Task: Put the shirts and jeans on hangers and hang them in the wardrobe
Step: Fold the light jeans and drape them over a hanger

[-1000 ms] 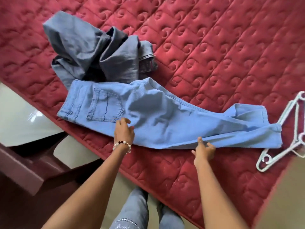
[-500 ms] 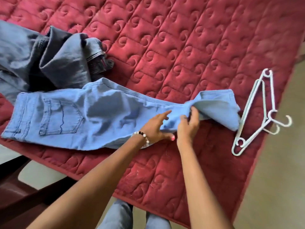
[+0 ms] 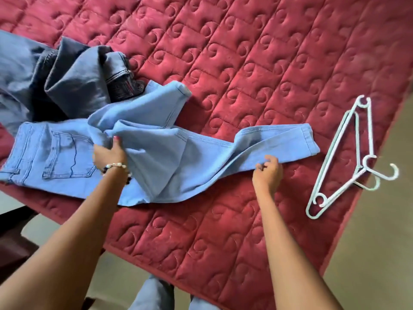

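Note:
Light blue jeans (image 3: 174, 153) lie across the red quilted bed (image 3: 257, 63), back pocket up at the left. One leg is thrown back up toward a heap of darker grey-blue jeans (image 3: 67, 86); the other leg stretches right. My left hand (image 3: 109, 154), with a bead bracelet, grips a fold of the light jeans near the seat. My right hand (image 3: 267, 170) pinches the lower edge of the stretched leg. Two pale plastic hangers (image 3: 348, 157) lie stacked at the bed's right edge, apart from both hands.
The bed's near edge runs diagonally from lower left to right. Beige floor (image 3: 380, 253) shows beyond the right corner. Dark wooden furniture (image 3: 13, 249) stands at the lower left. My own legs in jeans (image 3: 154, 296) are below.
Both hands were together at the middle of the leg. Now the left hand has pulled one leg back leftward, and the right hand has slid right along the other leg, spreading the legs apart.

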Available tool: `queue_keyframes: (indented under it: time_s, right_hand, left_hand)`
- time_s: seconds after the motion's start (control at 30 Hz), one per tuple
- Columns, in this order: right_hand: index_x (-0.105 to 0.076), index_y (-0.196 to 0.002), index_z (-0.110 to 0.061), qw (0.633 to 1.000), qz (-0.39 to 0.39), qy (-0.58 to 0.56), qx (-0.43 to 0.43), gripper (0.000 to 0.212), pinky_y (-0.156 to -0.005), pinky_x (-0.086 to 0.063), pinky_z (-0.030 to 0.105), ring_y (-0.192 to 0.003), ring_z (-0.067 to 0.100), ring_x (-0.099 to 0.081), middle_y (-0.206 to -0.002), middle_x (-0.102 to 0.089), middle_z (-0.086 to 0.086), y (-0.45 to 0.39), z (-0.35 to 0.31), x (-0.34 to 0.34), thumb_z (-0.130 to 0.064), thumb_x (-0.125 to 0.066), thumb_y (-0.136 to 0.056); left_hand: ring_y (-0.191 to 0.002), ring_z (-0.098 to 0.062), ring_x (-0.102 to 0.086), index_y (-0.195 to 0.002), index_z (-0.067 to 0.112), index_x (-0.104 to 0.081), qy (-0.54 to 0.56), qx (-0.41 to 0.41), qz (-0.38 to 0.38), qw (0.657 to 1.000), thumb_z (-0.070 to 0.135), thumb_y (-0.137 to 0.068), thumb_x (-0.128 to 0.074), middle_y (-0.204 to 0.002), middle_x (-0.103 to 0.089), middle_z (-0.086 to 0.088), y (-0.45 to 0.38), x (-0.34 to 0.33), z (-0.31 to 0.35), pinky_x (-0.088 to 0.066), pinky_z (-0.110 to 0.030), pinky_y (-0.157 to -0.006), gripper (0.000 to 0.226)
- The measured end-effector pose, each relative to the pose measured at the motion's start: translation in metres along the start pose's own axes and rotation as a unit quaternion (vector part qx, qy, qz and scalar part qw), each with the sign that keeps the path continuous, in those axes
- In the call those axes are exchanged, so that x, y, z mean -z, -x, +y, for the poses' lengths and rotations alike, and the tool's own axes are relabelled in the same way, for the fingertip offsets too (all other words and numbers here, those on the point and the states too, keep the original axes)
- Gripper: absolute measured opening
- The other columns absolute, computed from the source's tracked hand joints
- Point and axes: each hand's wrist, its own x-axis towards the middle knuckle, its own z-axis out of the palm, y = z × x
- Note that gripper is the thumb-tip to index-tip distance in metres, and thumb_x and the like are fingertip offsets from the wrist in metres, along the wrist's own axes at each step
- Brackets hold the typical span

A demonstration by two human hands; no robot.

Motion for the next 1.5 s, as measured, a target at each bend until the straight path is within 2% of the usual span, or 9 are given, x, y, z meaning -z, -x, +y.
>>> queue_keyframes:
  time_s: [0.13,0.23,0.37,0.63,0.73,0.9,1.0,1.2,1.5]
  right_hand:
    - [-0.048,-0.134,-0.023,0.989,-0.022,0.126,0.071,0.056,-0.089,-0.042,0.043,-0.109,0.039,-0.045,-0.124,-0.043,0.020,-0.020,-0.012,0.002,-0.010,-0.066,-0.082]
    - [-0.050,-0.131,-0.036,0.935,-0.054,0.306,0.172,0.058,-0.083,-0.044,0.047,-0.116,0.037,-0.035,-0.137,-0.032,0.016,-0.028,-0.016,0.003,-0.009,-0.066,-0.082]
    - [-0.064,-0.097,-0.028,0.881,-0.080,0.383,0.266,0.023,-0.090,-0.030,0.052,-0.125,0.034,-0.028,-0.147,-0.029,0.009,-0.033,-0.010,0.016,-0.010,-0.064,-0.082]
    - [-0.062,-0.076,-0.020,0.783,0.052,0.430,0.447,0.015,-0.078,-0.027,0.043,-0.082,0.027,-0.055,-0.069,-0.058,0.000,-0.028,0.030,0.108,-0.010,-0.063,-0.064]
    - [-0.064,-0.078,-0.017,0.791,0.062,0.502,0.345,0.018,-0.073,-0.029,0.043,-0.074,0.031,-0.054,-0.072,-0.054,0.007,0.000,0.074,0.121,-0.002,-0.056,-0.071]
    - [-0.062,-0.107,-0.009,0.954,-0.032,0.296,-0.044,0.029,-0.090,-0.041,0.042,-0.105,0.038,-0.055,-0.115,-0.054,0.021,0.016,0.123,0.133,0.001,-0.058,-0.081]
    - [-0.052,-0.118,-0.002,0.991,0.019,0.031,-0.130,0.041,-0.088,-0.042,0.039,-0.104,0.041,-0.054,-0.118,-0.050,0.029,0.017,0.127,0.123,-0.004,-0.067,-0.079]
    - [-0.048,-0.123,-0.002,0.899,0.043,-0.177,-0.398,0.072,-0.088,-0.053,0.053,-0.107,0.047,-0.059,-0.125,-0.054,0.029,0.015,0.135,0.120,-0.057,-0.062,-0.079]
    - [-0.057,-0.107,0.000,0.806,0.289,-0.459,-0.237,0.046,-0.063,-0.055,0.028,-0.079,0.017,-0.064,-0.101,-0.065,0.015,-0.018,0.149,0.135,0.022,-0.066,-0.068]
  left_hand:
    - [-0.131,-0.042,-0.032,-0.133,0.003,-0.037,-0.246,-0.135,0.092,0.955,0.036,-0.089,-0.054,-0.139,-0.035,-0.026,0.079,-0.010,-0.011,-0.029,-0.049,-0.102,0.057]
    - [-0.103,-0.041,-0.052,-0.118,0.009,-0.053,-0.349,-0.479,-0.067,0.803,0.032,-0.079,-0.063,-0.113,-0.054,-0.021,0.127,-0.033,-0.048,-0.040,-0.048,-0.083,0.046]
    - [-0.079,-0.030,-0.059,-0.099,0.019,-0.062,-0.429,-0.594,-0.266,0.627,0.037,-0.065,-0.075,-0.090,-0.056,-0.005,0.177,-0.055,-0.077,-0.044,-0.039,-0.060,0.040]
    - [-0.060,-0.028,-0.059,-0.100,0.017,-0.062,-0.432,-0.695,-0.224,0.530,0.014,-0.069,-0.056,-0.079,-0.055,-0.011,0.191,-0.064,-0.091,-0.044,-0.034,-0.051,0.032]
    - [-0.054,-0.026,-0.058,-0.113,0.027,-0.059,-0.419,-0.724,-0.293,0.463,0.013,-0.055,-0.068,-0.081,-0.057,-0.008,0.185,-0.061,-0.099,-0.044,-0.028,-0.043,0.060]
    - [-0.091,-0.031,-0.060,-0.148,0.044,-0.015,-0.526,-0.644,-0.382,0.402,0.006,-0.086,-0.041,-0.110,-0.048,-0.011,0.193,-0.052,-0.107,-0.048,-0.036,-0.066,0.077]
    - [-0.106,-0.031,-0.053,-0.148,0.045,0.001,-0.549,-0.582,-0.421,0.427,0.010,-0.091,-0.037,-0.120,-0.041,-0.008,0.207,-0.055,-0.114,-0.047,-0.040,-0.079,0.077]
    - [-0.098,-0.033,-0.055,-0.141,0.034,-0.035,-0.464,-0.448,-0.430,0.632,0.015,-0.087,-0.050,-0.107,-0.046,-0.008,0.222,-0.063,-0.123,-0.049,-0.042,-0.081,0.059]
    - [-0.100,-0.026,-0.059,-0.137,0.042,-0.041,-0.466,-0.410,-0.432,0.654,0.014,-0.082,-0.052,-0.111,-0.049,-0.003,0.200,-0.055,-0.126,-0.050,-0.040,-0.087,0.062]
